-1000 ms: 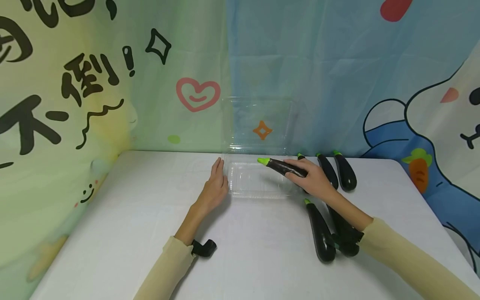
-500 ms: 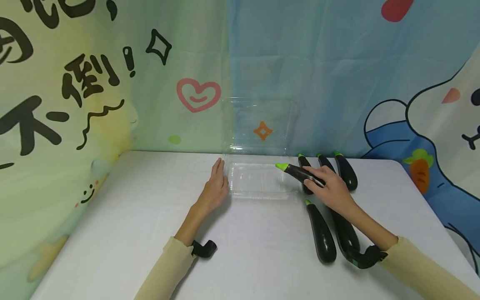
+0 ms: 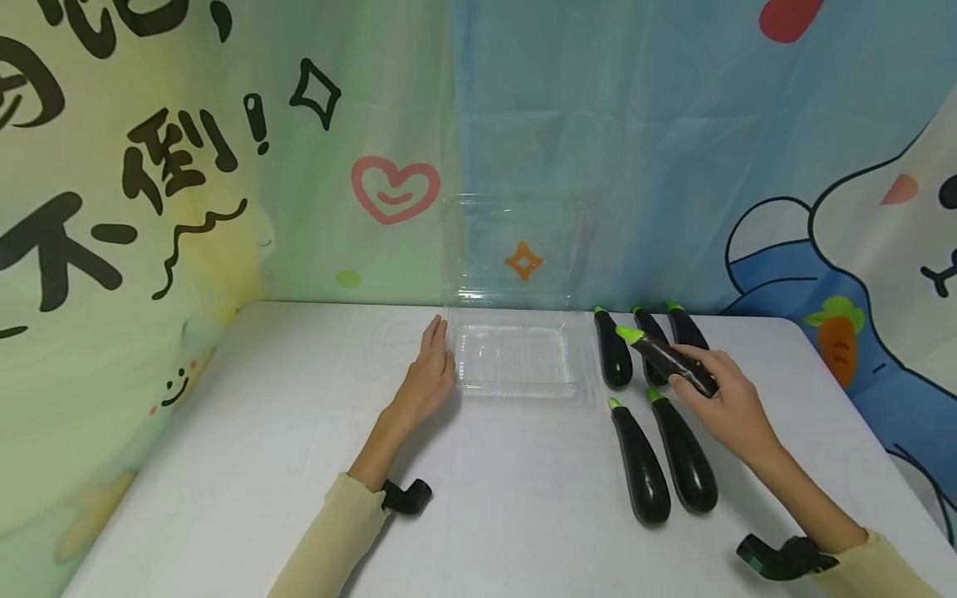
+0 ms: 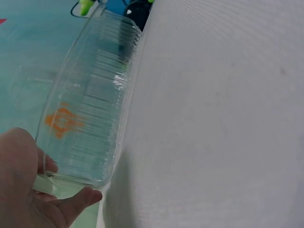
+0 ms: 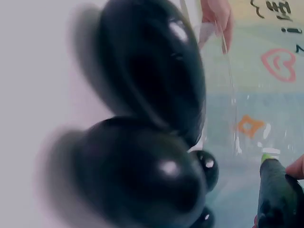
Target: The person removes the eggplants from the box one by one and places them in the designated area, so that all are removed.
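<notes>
A dark purple eggplant with a bright green stem end is pinched between the thumb and fingers of my right hand, above the eggplants on the table's right. In the right wrist view, this held eggplant shows at the lower right edge. My left hand rests against the left side of a clear plastic clamshell box, fingers fairly straight. Its thumb touches near the box's corner in the left wrist view. The box's lid stands raised at the back, and nothing lies in its base.
Several other eggplants lie right of the box: two nearer ones side by side, and a row behind, led by a smaller-looking one, partly covered by the held one. A white cloth covers the table. A printed curtain hangs behind.
My right hand has moved right and slightly toward me with the eggplant, from above the box to above the other eggplants. My left hand and the box have stayed in place.
</notes>
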A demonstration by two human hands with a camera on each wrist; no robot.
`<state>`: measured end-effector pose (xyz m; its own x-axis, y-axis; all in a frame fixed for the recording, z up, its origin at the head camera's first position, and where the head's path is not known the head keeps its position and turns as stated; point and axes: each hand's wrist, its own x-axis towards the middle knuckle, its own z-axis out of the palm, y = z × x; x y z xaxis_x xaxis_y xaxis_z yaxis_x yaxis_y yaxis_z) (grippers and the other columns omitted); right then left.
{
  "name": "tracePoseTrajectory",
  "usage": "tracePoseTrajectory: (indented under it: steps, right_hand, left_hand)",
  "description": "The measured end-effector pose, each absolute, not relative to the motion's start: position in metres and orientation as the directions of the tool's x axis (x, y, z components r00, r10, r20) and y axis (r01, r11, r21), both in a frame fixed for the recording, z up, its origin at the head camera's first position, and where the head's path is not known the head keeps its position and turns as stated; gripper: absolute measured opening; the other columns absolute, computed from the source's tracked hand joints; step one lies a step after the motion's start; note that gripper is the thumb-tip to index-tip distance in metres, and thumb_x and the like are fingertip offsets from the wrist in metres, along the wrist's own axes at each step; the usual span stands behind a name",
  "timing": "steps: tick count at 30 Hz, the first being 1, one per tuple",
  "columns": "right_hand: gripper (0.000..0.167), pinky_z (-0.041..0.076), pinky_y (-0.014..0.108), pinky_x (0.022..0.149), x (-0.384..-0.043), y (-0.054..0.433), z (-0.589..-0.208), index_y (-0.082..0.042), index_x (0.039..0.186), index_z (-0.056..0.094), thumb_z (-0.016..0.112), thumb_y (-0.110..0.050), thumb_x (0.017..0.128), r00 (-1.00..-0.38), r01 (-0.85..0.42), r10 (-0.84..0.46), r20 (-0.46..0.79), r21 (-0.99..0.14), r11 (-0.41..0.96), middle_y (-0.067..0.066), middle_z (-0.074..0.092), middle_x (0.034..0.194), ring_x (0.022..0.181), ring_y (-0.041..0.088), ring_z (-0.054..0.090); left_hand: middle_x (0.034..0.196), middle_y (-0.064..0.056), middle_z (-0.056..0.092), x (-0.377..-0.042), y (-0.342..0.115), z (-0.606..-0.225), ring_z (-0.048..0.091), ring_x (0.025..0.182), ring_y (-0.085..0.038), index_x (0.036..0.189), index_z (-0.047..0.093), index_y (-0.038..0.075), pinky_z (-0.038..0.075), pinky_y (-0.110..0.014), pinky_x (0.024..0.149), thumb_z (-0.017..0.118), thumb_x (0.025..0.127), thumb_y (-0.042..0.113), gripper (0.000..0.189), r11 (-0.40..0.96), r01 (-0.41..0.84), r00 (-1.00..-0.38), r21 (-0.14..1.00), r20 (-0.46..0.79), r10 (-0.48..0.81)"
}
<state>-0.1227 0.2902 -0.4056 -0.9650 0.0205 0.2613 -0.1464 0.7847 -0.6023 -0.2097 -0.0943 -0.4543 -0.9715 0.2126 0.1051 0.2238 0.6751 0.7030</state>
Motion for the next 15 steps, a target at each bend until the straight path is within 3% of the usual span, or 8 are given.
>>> tracePoseTrajectory:
  steps: [7,15]
  right_hand:
    - [0.048,0.039,0.023,0.052,-0.102,0.314,-0.413,-0.008,0.140,0.050,0.056,-0.030,0.097,-0.964,-0.016,0.152,0.216,-0.622,0.783,0.027,0.056,0.124,0.073,0.004,0.042]
    - [0.046,0.037,0.016,0.056,-0.088,0.328,-0.425,-0.006,0.138,0.054,0.061,-0.023,0.095,-0.944,-0.045,0.158,0.290,-0.586,0.809,0.026,0.059,0.119,0.078,-0.010,0.034]
  left_hand:
    - [0.164,-0.009,0.011,-0.210,-0.094,-0.454,0.044,0.135,-0.039,0.155,0.015,0.001,0.038,-0.054,0.108,0.029,0.102,0.016,0.056,0.682,0.218,-0.973,0.698,0.102,0.207]
    - [0.164,-0.008,0.009,-0.208,-0.092,-0.453,0.045,0.133,-0.039,0.155,0.013,0.001,0.039,-0.055,0.107,0.029,0.103,0.016,0.057,0.679,0.216,-0.973,0.701,0.099,0.207]
